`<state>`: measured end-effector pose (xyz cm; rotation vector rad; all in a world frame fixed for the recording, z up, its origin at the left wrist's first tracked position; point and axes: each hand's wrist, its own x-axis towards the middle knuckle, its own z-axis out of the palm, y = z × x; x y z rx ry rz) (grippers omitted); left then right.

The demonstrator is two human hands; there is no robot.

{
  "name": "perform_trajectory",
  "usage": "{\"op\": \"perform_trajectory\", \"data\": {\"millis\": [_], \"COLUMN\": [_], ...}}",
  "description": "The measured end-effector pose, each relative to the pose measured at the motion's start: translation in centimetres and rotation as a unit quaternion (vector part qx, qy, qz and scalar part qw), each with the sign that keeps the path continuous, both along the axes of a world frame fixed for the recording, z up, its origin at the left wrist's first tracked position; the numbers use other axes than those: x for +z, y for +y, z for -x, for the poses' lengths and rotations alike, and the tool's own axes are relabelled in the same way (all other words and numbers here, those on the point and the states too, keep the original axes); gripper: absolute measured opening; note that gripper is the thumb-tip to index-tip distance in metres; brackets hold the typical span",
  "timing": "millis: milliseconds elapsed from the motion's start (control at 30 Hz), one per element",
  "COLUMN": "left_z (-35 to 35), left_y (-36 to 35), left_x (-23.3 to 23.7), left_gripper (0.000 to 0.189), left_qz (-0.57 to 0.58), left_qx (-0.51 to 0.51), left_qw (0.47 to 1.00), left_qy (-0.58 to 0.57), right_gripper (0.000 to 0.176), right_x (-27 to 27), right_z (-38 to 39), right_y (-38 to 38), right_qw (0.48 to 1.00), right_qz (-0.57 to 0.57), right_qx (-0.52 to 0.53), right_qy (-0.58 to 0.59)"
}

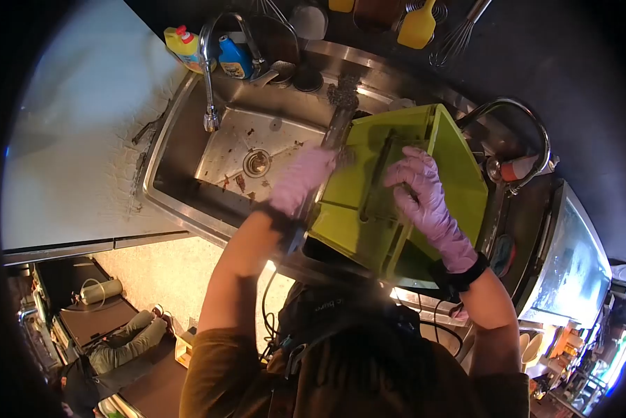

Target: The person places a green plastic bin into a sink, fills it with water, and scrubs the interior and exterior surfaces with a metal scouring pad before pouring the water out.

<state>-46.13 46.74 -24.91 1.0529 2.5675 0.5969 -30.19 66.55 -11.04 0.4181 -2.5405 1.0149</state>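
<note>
A lime-green plastic bin with upright walls lies tilted over the right-hand basin of a steel sink. My right hand, in a pink-purple glove, is over the bin with its fingers curled in. A see-through, blurred shape overlaps the bin beside those fingers; I cannot tell what they grip. At the bin's left edge is my left hand, gloved the same way and smeared by motion. A small greyish blur shows at its fingertips.
Food scraps lie around the drain in the left basin. A chrome faucet arches over it, and another faucet stands on the right. Behind are a yellow bottle, a blue bottle and a whisk. A person's legs show lower left.
</note>
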Motion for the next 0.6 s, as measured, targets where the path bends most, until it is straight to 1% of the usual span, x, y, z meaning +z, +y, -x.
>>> {"op": "perform_trajectory", "data": {"millis": [33, 100, 133, 167, 267, 300, 367, 400, 500, 533, 567, 600], "left_z": [-1.9, -4.3, -6.2, -6.9, -6.0, -5.2, -2.8, -1.7, 0.8, 1.3, 1.7, 2.2], "left_y": [-1.3, -5.2, -7.2, -7.7, -9.3, -8.1, -5.5, -4.2, 0.4, 2.0, 3.5, 4.5], "left_x": [2.1, 0.6, 0.2, 0.9, -4.2, -1.9, 1.2, 1.8, 2.0, 1.1, -0.9, -1.6], "left_gripper": [0.030, 0.036, 0.038, 0.035, 0.033, 0.034, 0.035, 0.035, 0.035, 0.031, 0.027, 0.023], "left_qz": [0.027, 0.041, -0.003, 0.048, -0.088, -0.099, -0.157, -0.186, -0.207, -0.187, -0.167, -0.146], "left_qx": [0.004, -0.032, -0.027, -0.004, 0.018, 0.042, 0.085, 0.107, 0.085, 0.080, 0.076, 0.071], "left_qw": [0.998, 0.991, 0.998, 0.997, 0.988, 0.979, 0.981, 0.976, 0.974, 0.979, 0.983, 0.987], "left_qy": [-0.051, -0.125, -0.065, -0.064, -0.129, -0.173, -0.081, -0.037, -0.023, -0.021, -0.020, -0.020], "right_gripper": [0.016, 0.016, 0.016, 0.016, 0.018, 0.018, 0.019, 0.020, 0.020, 0.020, 0.020, 0.019], "right_x": [0.1, 0.3, 0.3, 0.2, 0.5, 0.5, 0.3, 0.1, 0.5, 0.4, 0.2, 0.1], "right_z": [0.0, 0.0, -0.1, -0.4, -1.3, -1.4, -1.3, -1.3, -1.4, -1.3, -1.3, -1.2], "right_y": [0.0, -0.2, -0.4, -0.6, -1.3, -1.4, -1.3, -1.3, -1.5, -1.4, -1.3, -1.3], "right_qw": [1.000, 1.000, 1.000, 1.000, 0.999, 0.999, 0.999, 0.999, 0.999, 0.999, 0.999, 0.999], "right_qz": [-0.001, 0.001, 0.007, 0.013, 0.029, 0.034, 0.031, 0.030, 0.044, 0.044, 0.044, 0.045], "right_qx": [-0.002, -0.006, -0.001, 0.002, -0.002, -0.005, -0.004, -0.003, -0.010, -0.007, -0.005, -0.003], "right_qy": [0.003, 0.006, 0.006, 0.006, 0.017, 0.024, 0.019, 0.014, 0.012, 0.009, 0.005, 0.000]}}
